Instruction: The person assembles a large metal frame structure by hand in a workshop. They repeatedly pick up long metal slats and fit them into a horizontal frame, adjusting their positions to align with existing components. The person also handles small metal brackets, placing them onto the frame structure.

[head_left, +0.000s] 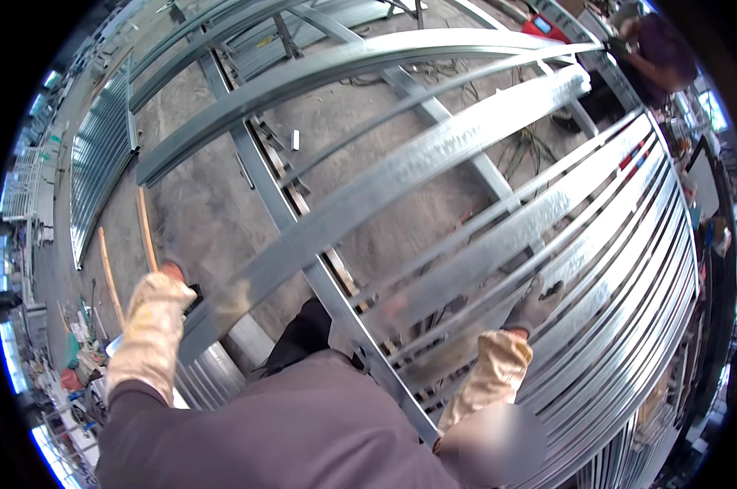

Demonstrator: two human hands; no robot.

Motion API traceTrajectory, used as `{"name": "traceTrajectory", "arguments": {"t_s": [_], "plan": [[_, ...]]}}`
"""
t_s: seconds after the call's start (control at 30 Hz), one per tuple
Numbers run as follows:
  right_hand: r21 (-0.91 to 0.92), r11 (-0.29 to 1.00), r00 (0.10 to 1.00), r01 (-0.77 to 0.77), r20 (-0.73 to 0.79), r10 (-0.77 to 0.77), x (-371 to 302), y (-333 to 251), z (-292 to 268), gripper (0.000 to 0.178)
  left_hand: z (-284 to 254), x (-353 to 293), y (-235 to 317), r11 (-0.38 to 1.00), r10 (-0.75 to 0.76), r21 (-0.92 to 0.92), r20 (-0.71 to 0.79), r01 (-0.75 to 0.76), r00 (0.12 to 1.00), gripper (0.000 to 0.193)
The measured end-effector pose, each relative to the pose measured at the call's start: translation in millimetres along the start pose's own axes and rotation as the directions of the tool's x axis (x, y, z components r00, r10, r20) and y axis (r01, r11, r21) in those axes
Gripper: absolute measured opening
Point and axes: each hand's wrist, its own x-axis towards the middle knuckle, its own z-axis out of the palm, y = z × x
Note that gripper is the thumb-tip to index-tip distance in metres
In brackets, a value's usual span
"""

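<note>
The long metal channel (409,163) seems stiff, slippery, fairly heavy, best gripped near both ends; right hand (536,306) has fingers apart; left hand (181,270) too blurred to tell.

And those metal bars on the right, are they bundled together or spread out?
Spread out: the metal bars lie side by side, with dark gaps showing between many of them.

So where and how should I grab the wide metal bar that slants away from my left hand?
Probably by the long edges at the near end of the wide metal bar, left hand coming from the left: that end lies beside the hand; the rest slants away.
</note>
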Motion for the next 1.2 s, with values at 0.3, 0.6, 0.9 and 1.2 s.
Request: {"name": "traceTrajectory", "arguments": {"t_s": [0.3, 0.6, 0.9, 1.2], "plan": [[0.322, 0.789, 0.562, -0.523, 0.827, 0.035, -122, -240, 368, 0.082, 48, 126, -232, 0.825, -0.507, -0.079, 0.337, 0.560, 0.794, 0.125], [0.036, 0.830, 0.702, -0.556, 0.555, 0.447, -171, -202, 656, 0.131, 53, 133, -257, 0.831, -0.379, -0.209, 0.463, 0.515, 0.801, 0.118], [0.104, 0.851, 0.737, -0.515, 0.560, 0.378, -190, -224, 698, 0.114, 62, 92, -239, 0.792, -0.509, -0.139, 0.389, 0.595, 0.768, 0.115], [0.144, 0.985, 0.263, -0.092, 0.958, -0.115, -181, -270, 684, 0.085, 164, 77, -348, 0.811, -0.562, -0.023, 0.250, 0.585, 0.788, 0.117]]}}
